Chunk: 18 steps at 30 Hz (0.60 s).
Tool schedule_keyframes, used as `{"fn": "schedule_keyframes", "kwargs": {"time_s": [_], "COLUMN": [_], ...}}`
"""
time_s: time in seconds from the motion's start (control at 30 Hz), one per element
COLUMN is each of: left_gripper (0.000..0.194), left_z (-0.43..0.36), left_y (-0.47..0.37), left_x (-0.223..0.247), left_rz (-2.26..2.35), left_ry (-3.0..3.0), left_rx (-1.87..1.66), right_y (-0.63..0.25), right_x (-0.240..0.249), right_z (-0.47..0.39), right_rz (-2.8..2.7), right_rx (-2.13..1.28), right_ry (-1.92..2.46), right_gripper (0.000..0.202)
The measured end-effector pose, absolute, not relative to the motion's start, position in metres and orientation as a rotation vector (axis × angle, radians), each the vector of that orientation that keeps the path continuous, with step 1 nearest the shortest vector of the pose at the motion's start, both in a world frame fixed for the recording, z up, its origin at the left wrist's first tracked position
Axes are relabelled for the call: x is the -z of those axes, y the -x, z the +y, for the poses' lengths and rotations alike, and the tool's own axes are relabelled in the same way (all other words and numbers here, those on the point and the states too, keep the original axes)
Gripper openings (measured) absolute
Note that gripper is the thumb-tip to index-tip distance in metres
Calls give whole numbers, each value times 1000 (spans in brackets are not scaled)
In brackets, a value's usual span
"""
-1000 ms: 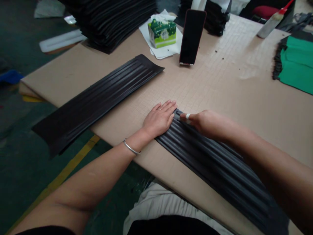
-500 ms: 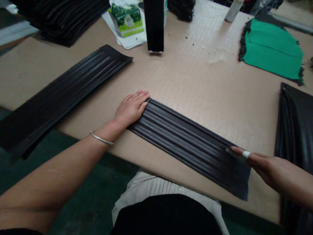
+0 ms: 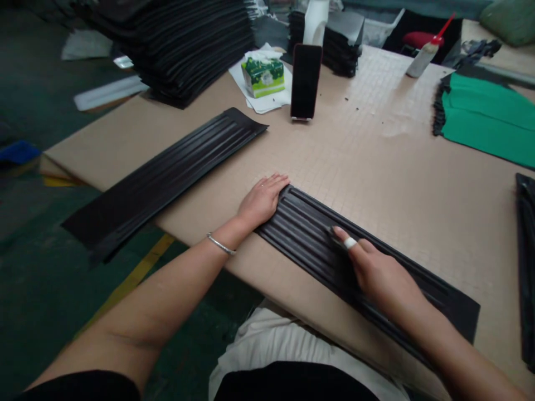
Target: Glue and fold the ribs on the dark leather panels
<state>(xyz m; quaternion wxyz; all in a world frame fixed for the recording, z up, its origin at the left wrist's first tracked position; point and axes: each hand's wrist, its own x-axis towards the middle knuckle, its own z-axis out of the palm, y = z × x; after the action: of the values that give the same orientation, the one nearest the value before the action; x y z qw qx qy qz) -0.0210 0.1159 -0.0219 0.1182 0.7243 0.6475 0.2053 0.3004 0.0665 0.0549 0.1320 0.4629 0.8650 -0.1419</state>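
A black ribbed panel, leather-like with raised lengthwise ridges, lies slantwise along the table's near edge. My left hand rests flat on its far-left end, fingers stretched out together. Over the panel's middle, my right hand is closed with a white band round one finger. A small pointed tool sticks out from its fingertips, close to the ridges; its kind is blurred, and whether it touches the surface I cannot tell. My right forearm hides part of the panel's right half.
To the left, similar ribbed panels overhang the table. Behind stand a tall black stack, a tissue box and an upright phone. A red-tipped bottle, green fabric and dark pieces are rightward.
My right hand, with the small tool, has moved left along the panel from its right end to its middle. My left hand stays on the left end. The view has shifted leftward.
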Motion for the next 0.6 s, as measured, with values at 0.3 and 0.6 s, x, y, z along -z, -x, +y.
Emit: {"fn": "schedule_keyframes", "kwargs": {"time_s": [0.3,0.6], "left_gripper": [50,45], "left_z": [112,112], "left_y": [23,21], "left_x": [21,18], "left_rz": [1857,1895], "left_ry": [-2150,-2152], "left_rx": [-585,-563], "right_y": [-154,-251], "right_x": [-74,-87], "right_z": [98,79], "right_rz": [2501,2289], "right_rx": [112,51], "right_ry": [-1150,-1076], "right_gripper": [66,79]}}
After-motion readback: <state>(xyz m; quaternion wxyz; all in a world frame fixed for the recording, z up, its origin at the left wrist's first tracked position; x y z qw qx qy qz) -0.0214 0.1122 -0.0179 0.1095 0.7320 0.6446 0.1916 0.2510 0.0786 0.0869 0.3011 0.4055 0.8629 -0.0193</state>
